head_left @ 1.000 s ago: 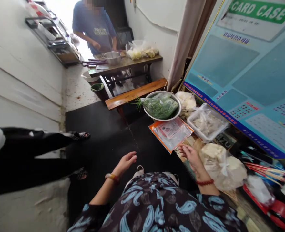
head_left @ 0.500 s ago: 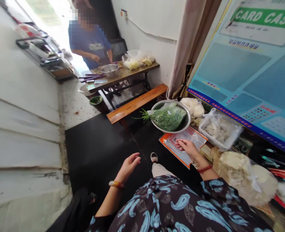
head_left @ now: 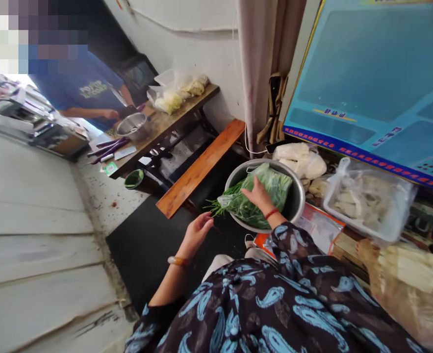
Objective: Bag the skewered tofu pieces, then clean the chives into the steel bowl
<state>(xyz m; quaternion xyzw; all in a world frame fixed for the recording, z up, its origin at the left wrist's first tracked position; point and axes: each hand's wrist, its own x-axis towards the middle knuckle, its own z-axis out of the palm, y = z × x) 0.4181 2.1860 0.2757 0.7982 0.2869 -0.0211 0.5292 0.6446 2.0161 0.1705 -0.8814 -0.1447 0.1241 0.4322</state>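
Note:
A clear plastic bag of long green leafy vegetables [head_left: 275,189] lies in a metal basin [head_left: 300,206], its green tips sticking out over the left rim. Over the bag, my right hand [head_left: 259,197] has its fingers spread, and it seems to rest on the plastic without gripping. My left hand [head_left: 197,234] is just below the protruding tips. Its fingers are loosely bent and hold nothing I can see; whether they touch the greens, I cannot tell. Partly under the basin is an orange-edged plastic packet [head_left: 321,228].
A white tub in plastic [head_left: 370,203] and pale bagged food [head_left: 300,159] stand right of the basin. Beyond are a wooden bench [head_left: 201,166] and a table [head_left: 187,110] with a steel bowl [head_left: 133,126] and eggplants [head_left: 109,147]. A person in blue [head_left: 91,93] works there.
My right hand has moved from above the packet onto the bag of greens. My left hand has come close to the green tips. The basin now appears nearer, and the view has shifted.

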